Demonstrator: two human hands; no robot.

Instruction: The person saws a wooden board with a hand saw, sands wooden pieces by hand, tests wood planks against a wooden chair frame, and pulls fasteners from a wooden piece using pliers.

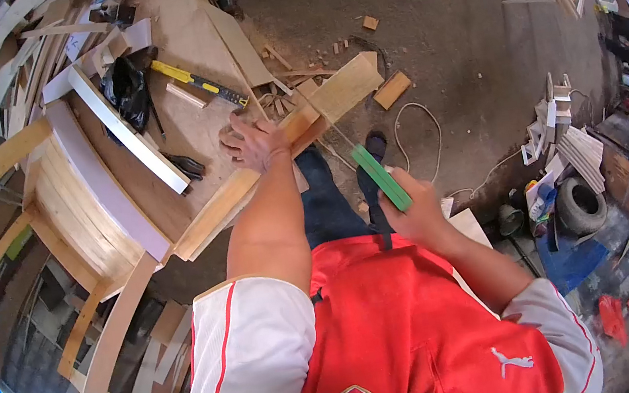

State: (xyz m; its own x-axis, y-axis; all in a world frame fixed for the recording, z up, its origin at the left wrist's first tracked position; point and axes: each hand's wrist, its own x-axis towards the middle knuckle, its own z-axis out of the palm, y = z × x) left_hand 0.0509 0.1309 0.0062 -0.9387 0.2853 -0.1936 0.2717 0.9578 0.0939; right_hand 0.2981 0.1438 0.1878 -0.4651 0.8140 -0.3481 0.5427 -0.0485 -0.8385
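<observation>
My right hand (418,206) is closed round the green handle (382,177) of a saw. Its thin blade (331,124) reaches up and left to a long light-coloured board (344,89), crossing it beyond the bench edge. With fingers spread, my left hand (252,142) lies on the board at the edge of the plywood bench top (181,22). The board's near part (223,204) runs down and left under that hand. Above my left hand, a yellow and black tool (200,82) rests on the bench top.
A curved wooden frame (93,219) stands at the left, with a black bag (127,90) and stacked wood strips behind it. Offcuts (393,90) and a pale cord (439,131) lie on the floor. At the right are a tyre (580,209) and, farther back, other people.
</observation>
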